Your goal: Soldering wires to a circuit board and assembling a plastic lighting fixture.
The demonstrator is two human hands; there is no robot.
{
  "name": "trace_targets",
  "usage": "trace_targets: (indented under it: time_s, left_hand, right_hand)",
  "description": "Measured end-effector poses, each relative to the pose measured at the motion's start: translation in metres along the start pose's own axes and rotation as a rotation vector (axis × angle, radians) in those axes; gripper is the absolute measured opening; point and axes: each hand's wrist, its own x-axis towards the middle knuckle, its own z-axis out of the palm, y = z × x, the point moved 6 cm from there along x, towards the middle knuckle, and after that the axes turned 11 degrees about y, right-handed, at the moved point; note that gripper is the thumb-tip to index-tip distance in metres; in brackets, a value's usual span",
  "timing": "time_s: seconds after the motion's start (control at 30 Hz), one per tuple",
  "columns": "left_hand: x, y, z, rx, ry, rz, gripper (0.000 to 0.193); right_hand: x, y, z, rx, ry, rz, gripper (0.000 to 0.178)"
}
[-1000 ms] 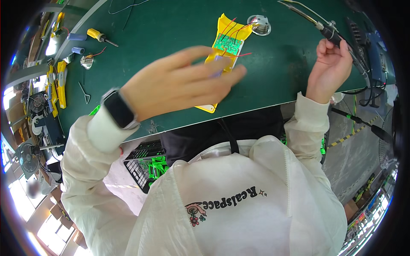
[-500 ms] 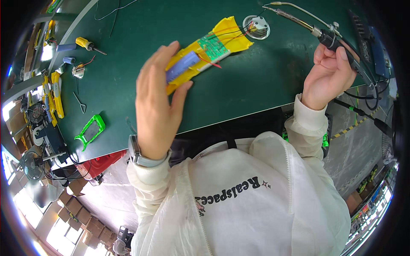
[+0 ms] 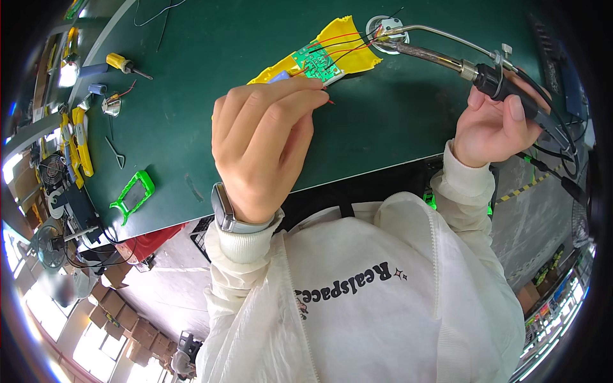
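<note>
On the green bench lies a yellow plastic housing point(image 3: 345, 32) with a green circuit board point(image 3: 316, 62) on it. Only a sliver of the blue cylindrical cell point(image 3: 279, 77) shows. Over the housing's near part is my left hand point(image 3: 265, 131), fingers bent together at the board's near edge beside a short red wire point(image 3: 331, 102). What these fingertips grip, if anything, is hidden. My right hand point(image 3: 501, 124) grips a soldering iron point(image 3: 491, 80) with a thin metal feed tube point(image 3: 440, 32) along it. Its tip is over the round lamp reflector point(image 3: 399, 46), where red and black wires from the board end.
Left on the bench are a yellow-handled screwdriver point(image 3: 121, 62), another small reflector point(image 3: 112, 105), more yellow housings point(image 3: 82, 140), a bent metal hook point(image 3: 116, 153) and a bright green frame point(image 3: 134, 196). The iron's black cable point(image 3: 568, 143) hangs at the right bench edge.
My left hand has moved right along the housing, and its spread fingers have bent together by the board. The soldering iron's tip has come down and left onto the reflector.
</note>
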Motion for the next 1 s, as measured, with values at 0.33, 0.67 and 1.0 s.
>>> trace_targets:
  time_s: [0.33, 0.67, 1.0]
  left_hand:
    - [0.002, 0.004, 0.004, 0.038, -0.043, 0.112, 0.025]
    - [0.005, -0.002, 0.004, 0.193, 0.039, 0.017, 0.029]
    - [0.008, -0.004, 0.003, 0.243, -0.028, -0.044, 0.023]
  right_hand:
    - [0.014, -0.001, 0.004, 0.031, -0.162, 0.012, 0.033]
    - [0.054, 0.038, 0.043, 0.169, -0.483, 0.043, 0.034]
    - [0.038, 0.047, 0.022, 0.266, -0.677, 0.275, 0.040]
